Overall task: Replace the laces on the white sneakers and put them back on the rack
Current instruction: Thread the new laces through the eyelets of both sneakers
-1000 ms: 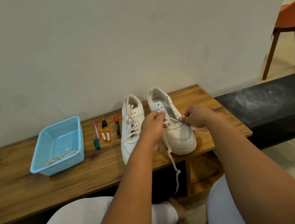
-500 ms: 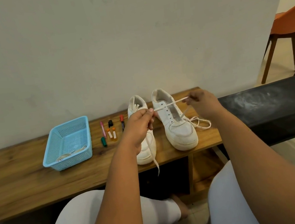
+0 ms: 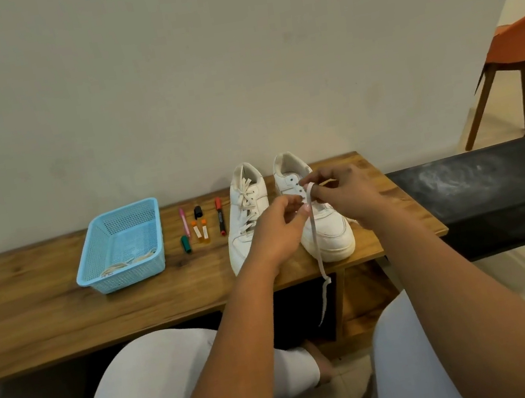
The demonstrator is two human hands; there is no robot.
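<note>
Two white sneakers stand side by side on the wooden bench (image 3: 46, 304), toes towards me. The left sneaker (image 3: 246, 215) is laced. The right sneaker (image 3: 327, 233) shows open eyelets near its top. A white lace (image 3: 318, 252) loops over its upper part and hangs down past the bench's front edge. My left hand (image 3: 278, 227) pinches the lace just left of the right sneaker. My right hand (image 3: 343, 192) pinches the same lace above the eyelets. The black shoe rack (image 3: 480, 179) stands to the right of the bench.
A light blue plastic basket (image 3: 119, 247) holding pale laces sits left on the bench. Several markers and small orange vials (image 3: 201, 224) lie between basket and sneakers. An orange chair (image 3: 520, 48) stands far right. My white-clad knees fill the foreground.
Both hands have come back together over the right sneaker after pulling the lace out wide. The lace's free end now hangs down over the bench's front edge.
</note>
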